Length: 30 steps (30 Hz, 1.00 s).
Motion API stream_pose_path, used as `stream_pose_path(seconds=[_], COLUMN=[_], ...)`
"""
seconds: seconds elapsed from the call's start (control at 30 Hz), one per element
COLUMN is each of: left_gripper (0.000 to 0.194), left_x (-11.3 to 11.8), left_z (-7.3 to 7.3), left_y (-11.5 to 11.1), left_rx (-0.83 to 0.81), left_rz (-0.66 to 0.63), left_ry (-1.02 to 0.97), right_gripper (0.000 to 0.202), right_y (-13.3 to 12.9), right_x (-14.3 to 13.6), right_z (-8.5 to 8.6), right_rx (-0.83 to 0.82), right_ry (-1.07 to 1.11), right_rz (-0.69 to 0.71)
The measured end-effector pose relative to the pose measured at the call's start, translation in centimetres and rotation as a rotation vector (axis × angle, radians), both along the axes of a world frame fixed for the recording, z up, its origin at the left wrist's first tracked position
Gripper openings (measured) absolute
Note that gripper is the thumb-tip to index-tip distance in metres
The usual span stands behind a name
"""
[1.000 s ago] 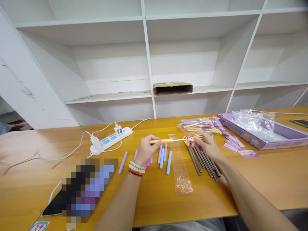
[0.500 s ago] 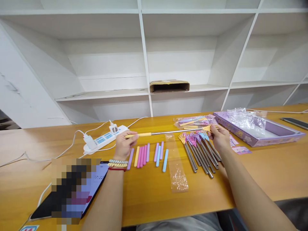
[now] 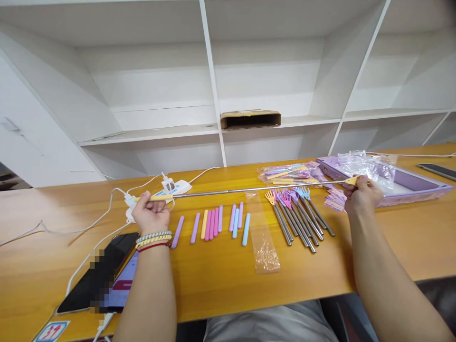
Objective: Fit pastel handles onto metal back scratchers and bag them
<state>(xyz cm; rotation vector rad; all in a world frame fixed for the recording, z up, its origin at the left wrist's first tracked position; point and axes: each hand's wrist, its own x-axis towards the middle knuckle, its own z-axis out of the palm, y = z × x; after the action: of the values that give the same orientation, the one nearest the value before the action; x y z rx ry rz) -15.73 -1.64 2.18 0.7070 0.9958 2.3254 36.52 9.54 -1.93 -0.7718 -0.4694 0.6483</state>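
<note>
A telescopic back scratcher [image 3: 249, 189] stretches level above the table, its metal rod drawn out long. My left hand [image 3: 151, 213] is closed around its yellow handle. At the other end my right hand [image 3: 362, 195] grips the yellow claw head, mostly covered by the fingers. Below the rod lie several loose handle sleeves in purple, yellow, pink and blue, among them a yellow sleeve [image 3: 204, 224] and a blue sleeve [image 3: 246, 229]. To their right is a pile of back scratchers [image 3: 301, 218] with coloured claw heads and bare metal rods.
A clear plastic sleeve [image 3: 264, 237] lies mid-table. Bagged back scratchers [image 3: 285, 174] and a purple box [image 3: 413, 199] with clear wrapping sit behind. At left are a power strip [image 3: 183, 187], cables and a tablet [image 3: 123, 285]. A cardboard box [image 3: 251, 119] rests on the shelf.
My hands have moved apart, left hand leftward and right hand rightward, and the back scratcher's rod is now much longer. Another purple sleeve at the left has come into view.
</note>
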Motion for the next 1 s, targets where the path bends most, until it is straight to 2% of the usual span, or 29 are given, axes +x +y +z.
stream_pose_path(seconds=[0.17,0.23,0.3,0.37,0.5,0.53,0.63,0.7,0.8,0.9,1.0], left_gripper=[0.026,0.025,0.023,0.023,0.028,0.027,0.024,0.024,0.028,0.027,0.021], left_x=[1.0,1.2,2.3,4.7,11.9,13.5,16.5,16.7,15.2,12.2,8.9], left_z=[0.2,0.3,0.1,-0.3,-2.1,-2.5,-3.6,-3.7,-3.1,-1.9,-1.0], left_y=[0.9,1.1,1.4,1.9,2.4,2.3,2.0,1.9,2.2,2.8,3.2], left_rx=[0.096,0.116,0.129,0.120,0.007,-0.036,-0.068,-0.087,-0.066,0.024,0.014], left_rz=[0.082,0.067,0.003,-0.102,-0.413,-0.515,-0.585,-0.602,-0.558,-0.354,-0.199], left_ry=[-0.037,-0.037,-0.032,0.006,0.085,0.095,0.085,0.080,0.065,0.023,-0.023], right_gripper=[0.011,0.011,0.017,0.028,0.039,0.039,0.039,0.039,0.042,0.044,0.045], right_y=[-0.1,-0.2,-0.5,-1.2,-3.7,-4.4,-5.7,-5.7,-4.8,-3.1,-1.5], right_x=[-0.5,-1.0,-2.4,-4.8,-11.1,-12.5,-14.7,-14.7,-13.1,-10.5,-7.7], right_z=[0.3,0.2,0.0,-0.3,-0.8,-0.8,-0.9,-0.8,-0.3,-0.1,-0.2], right_rx=[-0.030,-0.029,-0.038,-0.061,-0.086,-0.078,-0.056,-0.046,-0.026,-0.026,-0.028], right_ry=[0.019,-0.040,-0.172,-0.367,-0.724,-0.790,-0.894,-0.917,-0.904,-0.799,-0.604], right_rz=[0.048,0.093,0.197,0.380,0.825,0.892,0.925,0.929,0.895,0.710,0.478])
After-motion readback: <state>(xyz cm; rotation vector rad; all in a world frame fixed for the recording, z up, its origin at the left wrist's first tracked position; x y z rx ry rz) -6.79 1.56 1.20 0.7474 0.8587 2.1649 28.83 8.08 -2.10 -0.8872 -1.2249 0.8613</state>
